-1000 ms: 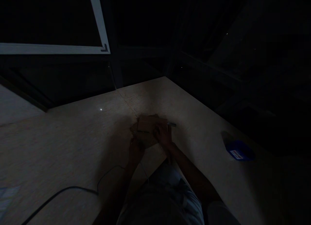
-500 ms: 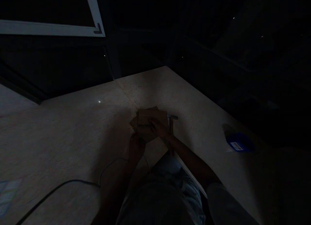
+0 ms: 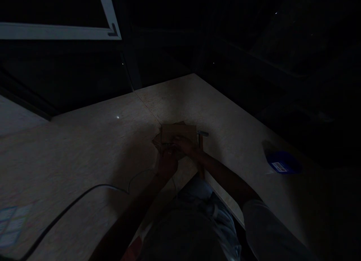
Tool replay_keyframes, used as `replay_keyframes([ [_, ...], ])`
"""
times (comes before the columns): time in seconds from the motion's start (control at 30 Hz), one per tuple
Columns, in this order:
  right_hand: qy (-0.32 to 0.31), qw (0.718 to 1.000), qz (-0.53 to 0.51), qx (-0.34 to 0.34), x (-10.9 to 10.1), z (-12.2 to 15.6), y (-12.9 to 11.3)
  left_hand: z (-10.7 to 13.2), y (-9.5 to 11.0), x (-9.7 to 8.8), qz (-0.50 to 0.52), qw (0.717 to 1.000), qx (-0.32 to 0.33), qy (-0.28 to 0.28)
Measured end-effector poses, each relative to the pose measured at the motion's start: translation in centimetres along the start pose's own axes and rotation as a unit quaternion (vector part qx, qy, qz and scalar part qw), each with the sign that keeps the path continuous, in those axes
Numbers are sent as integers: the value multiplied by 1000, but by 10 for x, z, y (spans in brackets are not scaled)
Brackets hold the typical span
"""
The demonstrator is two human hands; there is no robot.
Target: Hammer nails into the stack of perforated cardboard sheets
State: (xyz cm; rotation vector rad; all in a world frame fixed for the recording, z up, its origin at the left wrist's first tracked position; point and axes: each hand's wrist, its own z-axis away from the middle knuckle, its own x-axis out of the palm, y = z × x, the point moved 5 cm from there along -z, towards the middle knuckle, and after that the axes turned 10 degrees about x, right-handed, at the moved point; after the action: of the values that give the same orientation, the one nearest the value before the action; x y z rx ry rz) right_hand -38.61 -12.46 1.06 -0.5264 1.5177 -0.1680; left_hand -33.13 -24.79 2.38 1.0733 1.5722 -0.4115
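Note:
The scene is very dark. A small brown cardboard piece point(image 3: 178, 132) lies on the pale wooden tabletop point(image 3: 84, 148) near its inner corner. My left hand point(image 3: 167, 164) rests at the piece's near-left edge, its fingers curled and pressed together on something too small to name. Beside it my right hand point(image 3: 186, 147) lies on the cardboard's near edge, fingers bent down against it. A hammer lies just right of the cardboard, its metal head point(image 3: 203, 133) pointing right and its handle point(image 3: 201, 156) running back toward me, partly under my right forearm.
A blue round container point(image 3: 282, 164) with a white label sits at the table's right side. A black cable point(image 3: 70, 206) curves across the left part of the table. A pale frame point(image 3: 56, 31) hangs in the dark background. Paper labels point(image 3: 11, 225) lie at the lower left.
My left hand has moved up and right to meet my right hand at the cardboard's near edge. My right hand has slid left off the hammer side. The camera tilted slightly.

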Motion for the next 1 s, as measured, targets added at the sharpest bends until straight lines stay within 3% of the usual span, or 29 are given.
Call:
replay_keyframes([
  [0.2, 5, 998, -1, -68, -4, -1, 0, 6, -5, 13, -34, 999, -9, -32],
  [0.37, -5, 996, -48, -76, -15, 1, 1, 5, -5, 13, -40, 998, -23, -41],
  [0.57, 5, 994, -109, -9, -16, 5, 10, -1, -4, 6, -48, 997, -37, -49],
  [0.83, 52, 978, -131, 155, -1, 3, 14, -11, 0, 1, -57, 995, -50, -69],
  [1.0, 32, 981, -129, 143, 0, 3, 4, -14, 2, 2, -60, 994, -59, -72],
])
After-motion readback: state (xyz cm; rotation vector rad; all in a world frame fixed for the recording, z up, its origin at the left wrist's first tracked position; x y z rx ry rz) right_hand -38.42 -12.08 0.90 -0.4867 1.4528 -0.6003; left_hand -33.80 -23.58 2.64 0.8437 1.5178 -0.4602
